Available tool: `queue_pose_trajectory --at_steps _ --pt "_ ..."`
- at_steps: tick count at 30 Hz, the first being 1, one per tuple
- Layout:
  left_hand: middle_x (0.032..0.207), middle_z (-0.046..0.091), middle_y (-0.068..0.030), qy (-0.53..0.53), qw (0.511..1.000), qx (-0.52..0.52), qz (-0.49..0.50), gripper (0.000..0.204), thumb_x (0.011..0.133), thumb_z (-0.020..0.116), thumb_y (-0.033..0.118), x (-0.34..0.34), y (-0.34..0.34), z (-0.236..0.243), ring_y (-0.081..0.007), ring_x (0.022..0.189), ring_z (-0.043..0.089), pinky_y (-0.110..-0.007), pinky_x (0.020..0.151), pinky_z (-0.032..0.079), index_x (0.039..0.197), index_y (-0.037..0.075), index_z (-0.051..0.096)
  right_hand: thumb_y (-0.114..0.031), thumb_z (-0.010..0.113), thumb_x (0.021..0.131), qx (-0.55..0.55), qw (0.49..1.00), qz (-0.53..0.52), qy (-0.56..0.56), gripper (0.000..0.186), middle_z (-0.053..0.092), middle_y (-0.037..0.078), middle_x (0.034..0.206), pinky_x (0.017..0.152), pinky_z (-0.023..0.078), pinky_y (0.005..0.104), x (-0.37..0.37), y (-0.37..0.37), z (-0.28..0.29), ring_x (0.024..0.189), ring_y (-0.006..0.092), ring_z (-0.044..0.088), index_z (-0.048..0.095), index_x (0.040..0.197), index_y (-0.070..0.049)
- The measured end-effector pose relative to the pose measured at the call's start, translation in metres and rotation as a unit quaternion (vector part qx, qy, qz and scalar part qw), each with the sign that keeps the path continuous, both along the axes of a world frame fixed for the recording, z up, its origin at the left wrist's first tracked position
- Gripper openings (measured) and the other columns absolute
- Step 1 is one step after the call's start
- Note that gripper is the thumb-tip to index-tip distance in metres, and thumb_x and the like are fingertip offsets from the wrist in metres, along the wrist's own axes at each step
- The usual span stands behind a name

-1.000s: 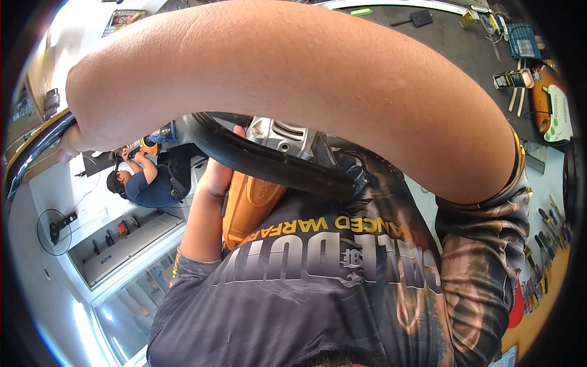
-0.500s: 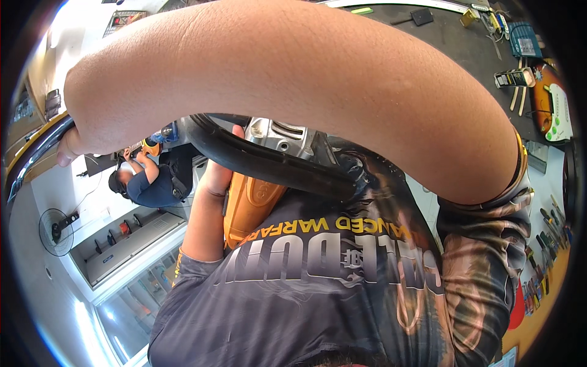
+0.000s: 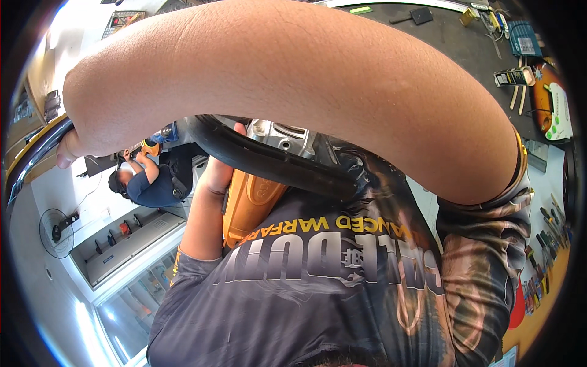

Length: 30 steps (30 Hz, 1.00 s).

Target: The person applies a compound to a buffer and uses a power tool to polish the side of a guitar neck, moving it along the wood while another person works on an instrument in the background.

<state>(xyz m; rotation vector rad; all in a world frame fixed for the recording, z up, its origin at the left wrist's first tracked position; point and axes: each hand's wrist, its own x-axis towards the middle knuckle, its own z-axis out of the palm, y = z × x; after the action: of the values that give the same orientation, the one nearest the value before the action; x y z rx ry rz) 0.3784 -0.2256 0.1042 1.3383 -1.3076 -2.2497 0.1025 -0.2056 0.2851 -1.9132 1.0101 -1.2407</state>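
Observation:
My left hand (image 3: 221, 174) is wrapped round an orange power tool (image 3: 255, 199) with a silver metal head (image 3: 285, 139), and one fingertip shows beside the metal. The tool leans against the front of my shirt. Its thick black loop handle (image 3: 263, 162) curves across in front, and the working end is hidden. My bare right forearm reaches over the top from right to left. At the far left rim my right hand (image 3: 66, 148) grips the edge of a glossy, curved, dark and yellow piece (image 3: 36, 147). The thumb shows; its other fingers are hidden.
A co-worker (image 3: 150, 180) at the left handles an orange thing. Below stand a fan (image 3: 57, 233) and a grey bench (image 3: 131, 244). On the dark worktop at upper right lie a can (image 3: 515, 77) and a sunburst-coloured body (image 3: 541, 101). Hand tools (image 3: 547, 244) line the right.
The power tool and its black handle have shifted very slightly in my left hand. Both of my arms stay almost where they were.

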Motion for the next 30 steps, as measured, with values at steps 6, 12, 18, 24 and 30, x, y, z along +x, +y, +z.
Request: queue_pose_trajectory --at_steps 6,12,18,24,30 --pt "0.137 0.068 -0.0025 0.059 0.995 0.077 -0.014 0.052 0.111 0.067 0.043 0.010 -0.003 -0.004 -0.0114 0.120 0.063 -0.033 0.105 0.053 0.144 0.003 0.066 -0.062 0.063 0.105 0.010 1.000 -0.025 0.009 0.061 0.074 0.012 0.074 0.073 0.059 0.0436 0.000 0.008 0.000 0.071 0.0263 0.073 0.083 0.097 -0.005" --pt "0.127 0.072 -0.0020 0.035 0.994 0.102 -0.030 0.047 0.109 0.068 0.042 -0.008 0.007 0.008 -0.0142 0.116 0.067 -0.035 0.106 0.053 0.137 0.004 0.069 -0.063 0.063 0.105 0.020 0.999 -0.037 0.021 0.062 0.074 0.010 0.071 0.070 0.059 0.0428 0.000 0.013 0.003 0.067 0.0253 0.072 0.083 0.094 -0.005" --pt "0.133 0.072 -0.0031 -0.002 0.990 0.131 0.046 0.049 0.112 0.065 0.043 0.018 -0.005 -0.010 -0.0138 0.119 0.066 -0.036 0.106 0.053 0.141 0.004 0.068 -0.065 0.064 0.104 0.081 0.996 0.039 -0.016 0.063 0.079 0.015 0.097 0.093 0.057 0.0486 0.001 0.009 0.003 0.099 0.0306 0.076 0.082 0.111 -0.005" --pt "0.131 0.070 0.0004 0.078 0.997 -0.007 -0.002 0.053 0.113 0.064 0.048 -0.015 0.019 0.024 -0.0093 0.116 0.062 -0.032 0.102 0.053 0.142 0.004 0.068 -0.066 0.063 0.104 -0.016 0.999 0.046 -0.024 0.064 0.080 0.016 0.100 0.093 0.057 0.0493 0.011 -0.007 -0.004 0.100 0.0319 0.076 0.082 0.113 -0.005" --pt "0.125 0.072 0.0007 0.115 0.988 0.104 0.009 0.048 0.112 0.065 0.046 0.009 0.003 -0.001 -0.0109 0.109 0.065 -0.032 0.100 0.054 0.137 0.005 0.070 -0.066 0.064 0.104 0.014 1.000 0.022 -0.008 0.065 0.080 0.017 0.104 0.095 0.056 0.0498 0.017 0.002 -0.001 0.104 0.0329 0.076 0.082 0.116 -0.005"
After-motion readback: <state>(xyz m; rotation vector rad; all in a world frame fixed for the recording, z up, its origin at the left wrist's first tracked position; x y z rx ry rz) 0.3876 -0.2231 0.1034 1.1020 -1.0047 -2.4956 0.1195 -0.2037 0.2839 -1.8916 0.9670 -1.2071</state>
